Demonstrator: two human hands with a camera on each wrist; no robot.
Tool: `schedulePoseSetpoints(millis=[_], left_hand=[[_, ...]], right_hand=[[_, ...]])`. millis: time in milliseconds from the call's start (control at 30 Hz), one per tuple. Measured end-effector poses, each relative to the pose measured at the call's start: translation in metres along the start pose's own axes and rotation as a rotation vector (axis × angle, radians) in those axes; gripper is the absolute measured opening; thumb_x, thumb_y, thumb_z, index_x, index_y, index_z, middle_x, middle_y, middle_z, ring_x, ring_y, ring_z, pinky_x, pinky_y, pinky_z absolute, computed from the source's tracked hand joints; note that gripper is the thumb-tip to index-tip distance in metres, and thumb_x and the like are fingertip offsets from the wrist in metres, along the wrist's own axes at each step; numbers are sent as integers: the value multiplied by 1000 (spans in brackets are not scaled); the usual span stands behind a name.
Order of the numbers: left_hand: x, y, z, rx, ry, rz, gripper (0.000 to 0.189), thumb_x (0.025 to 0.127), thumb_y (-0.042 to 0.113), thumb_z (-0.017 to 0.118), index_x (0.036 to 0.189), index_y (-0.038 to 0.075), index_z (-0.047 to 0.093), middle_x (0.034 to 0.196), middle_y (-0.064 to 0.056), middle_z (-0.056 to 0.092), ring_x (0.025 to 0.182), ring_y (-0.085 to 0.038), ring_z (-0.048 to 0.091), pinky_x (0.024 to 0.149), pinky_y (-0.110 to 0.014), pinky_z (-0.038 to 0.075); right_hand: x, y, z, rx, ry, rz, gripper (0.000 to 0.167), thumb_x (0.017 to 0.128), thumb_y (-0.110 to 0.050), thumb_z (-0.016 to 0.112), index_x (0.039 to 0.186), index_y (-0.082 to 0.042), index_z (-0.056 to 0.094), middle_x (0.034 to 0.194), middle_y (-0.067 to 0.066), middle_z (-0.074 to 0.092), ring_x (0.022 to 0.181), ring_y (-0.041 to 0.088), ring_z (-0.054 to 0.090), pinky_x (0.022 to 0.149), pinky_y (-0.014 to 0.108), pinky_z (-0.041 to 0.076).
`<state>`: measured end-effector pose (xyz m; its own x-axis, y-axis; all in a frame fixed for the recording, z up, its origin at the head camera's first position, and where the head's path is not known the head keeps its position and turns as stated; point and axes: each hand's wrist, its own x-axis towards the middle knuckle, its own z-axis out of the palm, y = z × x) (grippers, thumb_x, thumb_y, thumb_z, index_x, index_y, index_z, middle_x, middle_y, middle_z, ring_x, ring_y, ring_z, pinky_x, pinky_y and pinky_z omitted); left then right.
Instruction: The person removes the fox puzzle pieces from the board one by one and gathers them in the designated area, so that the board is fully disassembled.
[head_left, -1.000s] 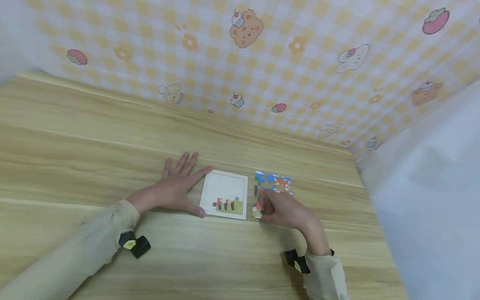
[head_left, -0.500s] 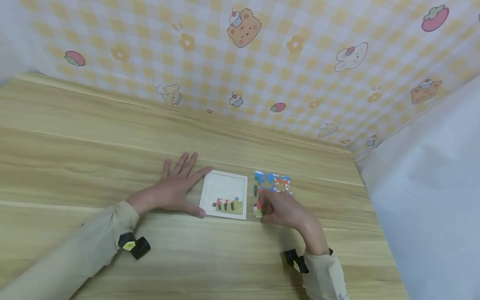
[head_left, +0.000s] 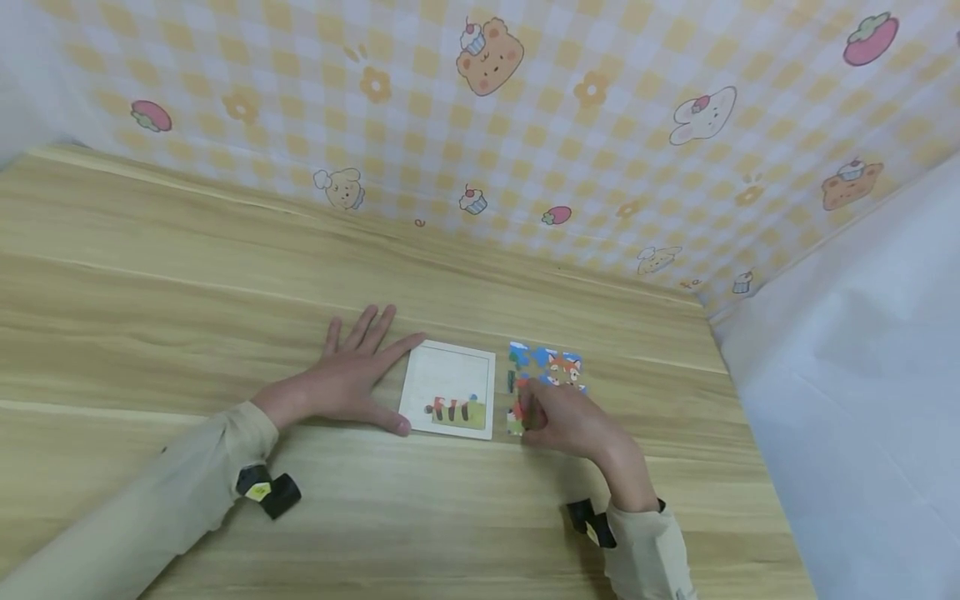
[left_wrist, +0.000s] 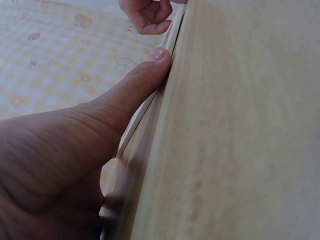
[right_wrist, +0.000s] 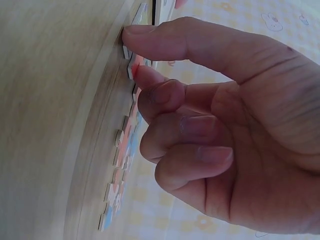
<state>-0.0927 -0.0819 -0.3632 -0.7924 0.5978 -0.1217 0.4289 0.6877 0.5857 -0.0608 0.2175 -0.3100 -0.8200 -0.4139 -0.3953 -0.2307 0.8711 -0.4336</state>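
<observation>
A white puzzle tray lies on the table, several joined pieces with a striped picture along its near edge. My left hand is spread flat at its left side, thumb and index fingertip touching the tray's corners. To the right of the tray, my right hand pinches a red and green puzzle piece between thumb and index finger, low at the tabletop. In the right wrist view the other fingers curl into the palm. Loose fox-picture pieces lie just beyond that hand, which partly covers them.
The wooden table meets a yellow checked cloth wall at the back. A white sheet borders its right side. Small black cameras are strapped at both wrists.
The puzzle piece at my right fingertips has shifted slightly right, away from the tray. My left hand has stayed in place.
</observation>
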Motion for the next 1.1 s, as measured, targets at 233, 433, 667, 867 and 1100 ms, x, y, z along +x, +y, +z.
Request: schedulePoseSetpoints(millis=[233, 433, 667, 867, 1100], left_hand=[[0, 1, 1, -2, -1, 4, 114, 61, 70, 70, 149, 18, 20, 152, -24, -9, 136, -39, -16, 97, -64, -17], [-1, 1, 0, -8, -3, 5, 115, 61, 70, 69, 149, 17, 20, 151, -24, -11, 136, -40, -17, 97, -63, -19], [1, 1, -1, 0, 1, 19, 114, 62, 70, 69, 149, 17, 20, 151, -24, -10, 136, -40, -17, 97, -63, -18], [1, 0, -2, 4, -3, 12, 113, 62, 69, 69, 149, 17, 20, 151, -25, -9, 136, -40, -16, 97, -64, -17], [1, 1, -2, -3, -9, 14, 113, 63, 69, 69, 149, 17, 19, 151, -25, -10, 136, -40, -17, 97, -64, -18]], right_hand=[[-5, -3, -5, -44, 35, 16, 34, 73, -23, 79, 95, -12, 55, 68, -5, 52, 60, 12, 46, 58, 28, 41], [-7, -9, -8, 5, 76, -81, 27, 77, -20, 75, 90, -11, 54, 69, -5, 50, 62, 10, 46, 57, 26, 42], [-4, -22, -4, -16, 123, -181, 19, 78, -14, 72, 89, -9, 57, 73, -4, 54, 62, 9, 48, 60, 24, 43], [5, -35, 8, -116, 153, -246, 22, 77, -23, 75, 90, -10, 61, 74, -8, 59, 66, 6, 51, 66, 24, 44], [13, -46, 16, -98, 116, -235, 22, 84, -18, 69, 102, -8, 62, 73, -9, 55, 64, 7, 50, 63, 23, 44]])
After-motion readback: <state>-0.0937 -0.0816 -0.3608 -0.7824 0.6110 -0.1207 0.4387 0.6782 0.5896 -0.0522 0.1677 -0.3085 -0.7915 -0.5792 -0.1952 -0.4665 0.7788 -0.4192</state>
